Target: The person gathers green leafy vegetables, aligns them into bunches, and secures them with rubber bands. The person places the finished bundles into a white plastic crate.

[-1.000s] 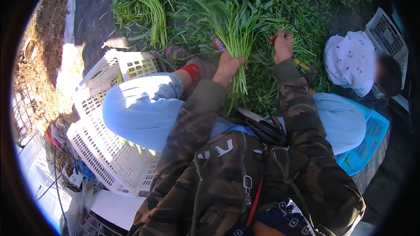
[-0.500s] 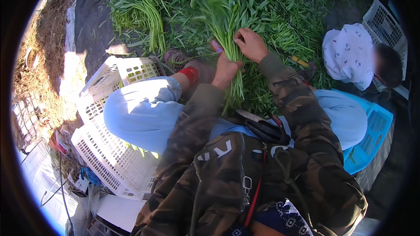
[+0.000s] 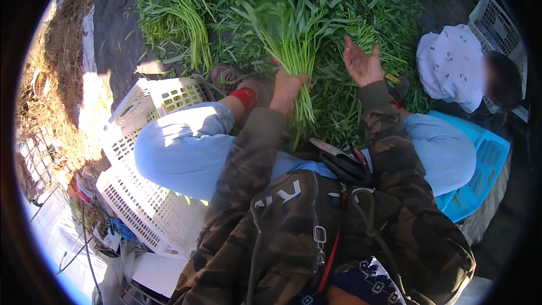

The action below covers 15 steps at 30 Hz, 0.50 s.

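Observation:
My left hand (image 3: 289, 87) is closed round the stems of a bunch of long-stemmed leafy greens (image 3: 298, 51). The narrow leaves fan out away from me, and the cut stem ends point back toward my lap. A small red object shows just beyond the left hand's knuckles; its kind is unclear. To the right of the bunch and apart from it, my right hand (image 3: 363, 66) is open, palm turned up and fingers spread, over the loose greens (image 3: 389, 51). Another bundle of greens (image 3: 195, 31) lies on the ground at the far left.
White perforated crates (image 3: 149, 209) stand by my left knee, with some greens inside. A blue plastic crate (image 3: 480, 169) is beside my right knee. Another person in a white patterned top (image 3: 450, 68) is at the right, near a pale crate (image 3: 497, 31). A black pouch (image 3: 344, 166) rests at my waist.
My right hand has left the bunch, moving right and turning palm up with fingers spread. My left hand keeps its hold on the greens, whose leaves now fan wider.

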Motion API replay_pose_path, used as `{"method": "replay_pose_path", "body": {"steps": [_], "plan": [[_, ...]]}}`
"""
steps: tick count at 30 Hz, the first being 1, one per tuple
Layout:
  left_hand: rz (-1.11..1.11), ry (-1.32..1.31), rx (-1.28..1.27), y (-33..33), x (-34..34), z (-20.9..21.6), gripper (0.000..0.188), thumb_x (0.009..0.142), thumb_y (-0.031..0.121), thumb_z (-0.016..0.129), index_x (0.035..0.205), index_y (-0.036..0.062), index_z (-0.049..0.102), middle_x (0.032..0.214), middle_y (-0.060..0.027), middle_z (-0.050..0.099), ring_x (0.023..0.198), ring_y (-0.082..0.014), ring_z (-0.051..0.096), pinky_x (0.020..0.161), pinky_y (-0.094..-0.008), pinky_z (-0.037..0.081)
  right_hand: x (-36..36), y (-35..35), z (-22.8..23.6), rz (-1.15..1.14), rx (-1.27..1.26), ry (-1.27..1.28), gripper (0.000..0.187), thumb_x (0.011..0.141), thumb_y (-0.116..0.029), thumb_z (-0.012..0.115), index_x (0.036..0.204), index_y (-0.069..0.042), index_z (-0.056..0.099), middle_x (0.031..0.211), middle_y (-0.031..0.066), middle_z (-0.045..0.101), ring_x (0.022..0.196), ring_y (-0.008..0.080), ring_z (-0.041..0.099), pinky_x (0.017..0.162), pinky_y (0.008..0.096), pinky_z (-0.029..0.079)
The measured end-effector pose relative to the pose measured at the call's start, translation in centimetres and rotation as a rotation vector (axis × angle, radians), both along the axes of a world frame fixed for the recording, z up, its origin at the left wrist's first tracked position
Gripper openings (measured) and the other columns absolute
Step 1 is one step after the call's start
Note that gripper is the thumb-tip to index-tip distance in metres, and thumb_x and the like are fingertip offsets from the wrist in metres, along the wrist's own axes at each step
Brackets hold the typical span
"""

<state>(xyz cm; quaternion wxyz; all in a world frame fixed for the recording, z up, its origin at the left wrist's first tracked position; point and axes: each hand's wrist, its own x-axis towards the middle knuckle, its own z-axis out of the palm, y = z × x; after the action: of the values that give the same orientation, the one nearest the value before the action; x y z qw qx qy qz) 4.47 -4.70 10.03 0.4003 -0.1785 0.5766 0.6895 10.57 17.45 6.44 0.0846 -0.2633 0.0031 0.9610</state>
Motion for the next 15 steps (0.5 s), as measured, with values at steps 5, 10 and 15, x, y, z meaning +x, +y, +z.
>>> {"method": "replay_pose_path", "body": {"steps": [5, 10, 15], "plan": [[-0.272, 0.687, -0.469, -0.7, 0.0, 3.8, 0.036, 0.078, 0.001, 0.059, 0.112, 0.0023, 0.046, 0.089, -0.0166, 0.063, 0.068, -0.0313, 0.064, 0.058, -0.0393, 0.052, -1.0, -8.5, 5.9, 0.676, 0.862, -0.249, 0.065, 0.092, -0.049, 0.056, 0.130, 0.003, 0.045, 0.130, 0.0162, 0.050, 0.110, 0.0221, 0.055, 0.089, 0.0342, 0.047], [-0.660, 1.124, -1.191, 0.0, -1.0, 9.6, 0.040, 0.081, 0.019, 0.062, 0.113, 0.0052, 0.043, 0.086, -0.0170, 0.058, 0.079, -0.0373, 0.063, 0.065, -0.0467, 0.050, -3.5, -12.1, 11.6, 0.562, 0.692, 0.088, 0.048, 0.090, -0.038, 0.064, 0.120, -0.002, 0.053, 0.112, 0.0087, 0.059, 0.102, 0.0165, 0.056, 0.087, 0.0326, 0.047], [-0.833, 1.334, -1.413, 0.8, 1.7, 7.9, 0.059, 0.077, 0.016, 0.064, 0.126, -0.0026, 0.037, 0.112, -0.0225, 0.053, 0.105, -0.0397, 0.054, 0.083, -0.0450, 0.045, -3.5, -11.6, 10.1, 0.539, 0.335, -0.007, 0.037, 0.087, -0.027, 0.069, 0.114, -0.004, 0.058, 0.104, 0.0057, 0.061, 0.096, 0.0166, 0.058, 0.085, 0.0334, 0.049]]}}
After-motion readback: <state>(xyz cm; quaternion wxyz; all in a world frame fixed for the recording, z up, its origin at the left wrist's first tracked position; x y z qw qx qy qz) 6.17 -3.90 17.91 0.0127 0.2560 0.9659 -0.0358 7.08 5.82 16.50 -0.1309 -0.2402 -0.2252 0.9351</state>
